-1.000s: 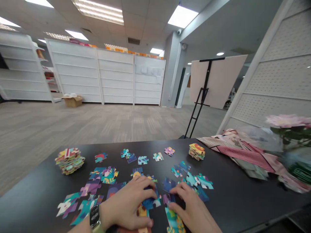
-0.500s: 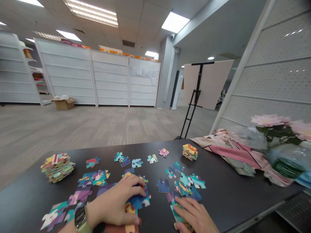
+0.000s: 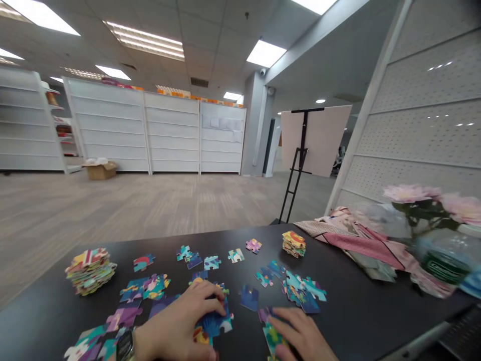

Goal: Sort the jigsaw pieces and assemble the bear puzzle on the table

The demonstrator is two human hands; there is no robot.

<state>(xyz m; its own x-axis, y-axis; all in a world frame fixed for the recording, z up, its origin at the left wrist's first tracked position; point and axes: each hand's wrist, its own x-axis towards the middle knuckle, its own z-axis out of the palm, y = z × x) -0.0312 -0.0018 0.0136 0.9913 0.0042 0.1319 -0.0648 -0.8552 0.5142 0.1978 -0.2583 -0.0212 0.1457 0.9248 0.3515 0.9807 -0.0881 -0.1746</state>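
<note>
My left hand (image 3: 188,321) lies over a joined patch of jigsaw puzzle pieces (image 3: 216,323), fingers bent and thumb apart. Part of the patch is hidden beneath it. My right hand (image 3: 298,333) rests on a few green and purple jigsaw pieces (image 3: 270,333), its fingers spread; the fingers partly cover them. Just beyond it is a dark blue piece (image 3: 249,297), apart from the others. A heap of teal and blue pieces (image 3: 302,291) sits to the right. More joined pieces (image 3: 126,316) spread out left of my left hand.
Stacks of puzzle pieces stand at the left (image 3: 90,271) and back right (image 3: 293,244) of the black table (image 3: 225,240). Several loose pieces (image 3: 212,262) lie along the back. Pink cloth (image 3: 372,245), a plastic bottle (image 3: 447,255) and flowers (image 3: 413,193) crowd the right side.
The view has tilted up slightly. The teal and blue heap has shifted right, away from my right hand, and the dark blue piece has turned a little. My left hand stays in place.
</note>
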